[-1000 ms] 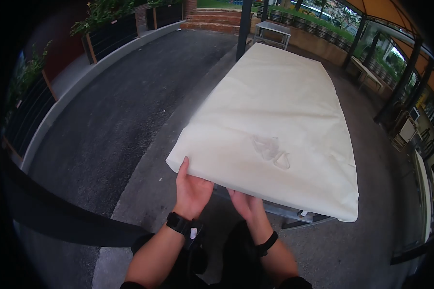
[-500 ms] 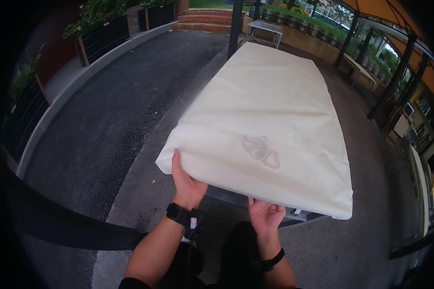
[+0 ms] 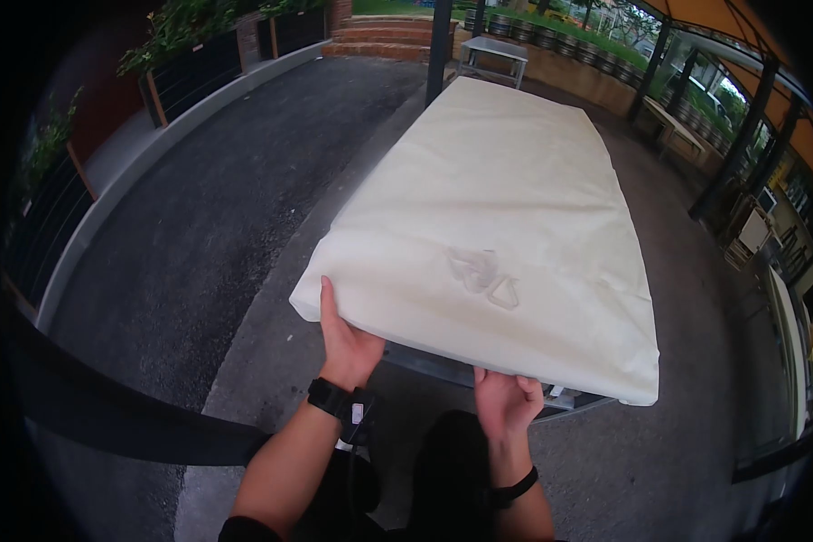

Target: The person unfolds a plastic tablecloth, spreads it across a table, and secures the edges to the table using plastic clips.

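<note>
A long table is covered by a white cloth (image 3: 506,199) whose near edge hangs down a little. My left hand (image 3: 345,343) grips that edge near the left corner, thumb on top and the other fingers hidden underneath. Further right, my right hand (image 3: 506,402) is at the same edge, palm up, with its fingertips under the cloth and partly hidden. Several clear plastic clips (image 3: 483,275) lie together on the cloth, near its front. Part of the metal table frame (image 3: 429,366) shows below the edge.
A dark post (image 3: 440,54) stands beyond the cloth's far left corner, with a small metal table (image 3: 494,52) behind it. A dark curved bar (image 3: 144,420) crosses the lower left. Planters (image 3: 199,77) line the left; folded chairs (image 3: 748,230) stand at right.
My right hand has moved right along the cloth's edge, turning palm up. My left hand has stayed at the edge. The view has shifted slightly, with the table now further left.
</note>
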Motion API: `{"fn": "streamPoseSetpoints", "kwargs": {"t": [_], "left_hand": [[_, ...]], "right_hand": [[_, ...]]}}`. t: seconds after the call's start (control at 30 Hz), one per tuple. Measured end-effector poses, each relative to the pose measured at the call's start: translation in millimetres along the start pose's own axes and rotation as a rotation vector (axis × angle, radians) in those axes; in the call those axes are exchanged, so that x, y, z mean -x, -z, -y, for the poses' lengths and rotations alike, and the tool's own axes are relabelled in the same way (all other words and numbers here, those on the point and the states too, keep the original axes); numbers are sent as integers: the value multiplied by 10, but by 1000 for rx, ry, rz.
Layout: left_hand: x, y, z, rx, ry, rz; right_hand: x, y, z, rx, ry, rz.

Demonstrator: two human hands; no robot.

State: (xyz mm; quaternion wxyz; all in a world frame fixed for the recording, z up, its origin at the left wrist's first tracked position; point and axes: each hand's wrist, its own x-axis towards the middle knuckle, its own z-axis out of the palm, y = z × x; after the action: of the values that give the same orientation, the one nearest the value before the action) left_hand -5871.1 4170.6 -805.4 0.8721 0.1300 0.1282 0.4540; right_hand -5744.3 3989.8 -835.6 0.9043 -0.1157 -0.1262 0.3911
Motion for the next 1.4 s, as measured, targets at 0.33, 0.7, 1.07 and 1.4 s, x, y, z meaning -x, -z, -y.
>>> {"fn": "streamPoseSetpoints", "kwargs": {"t": [0.33,0.7,1.07,1.4], "left_hand": [[-91,-25,47,86,1,-69],[43,-69,79,-49,-30,-138],[-67,-93,117,65,-9,-99],[-39,-55,91,57,-2,-83]], "right_hand": [[261,176,334,86,177,-96],[41,153,632,-88,147,-76],[48,63,602,-106,201,-152],[20,121,657,-51,234,-93]]}}
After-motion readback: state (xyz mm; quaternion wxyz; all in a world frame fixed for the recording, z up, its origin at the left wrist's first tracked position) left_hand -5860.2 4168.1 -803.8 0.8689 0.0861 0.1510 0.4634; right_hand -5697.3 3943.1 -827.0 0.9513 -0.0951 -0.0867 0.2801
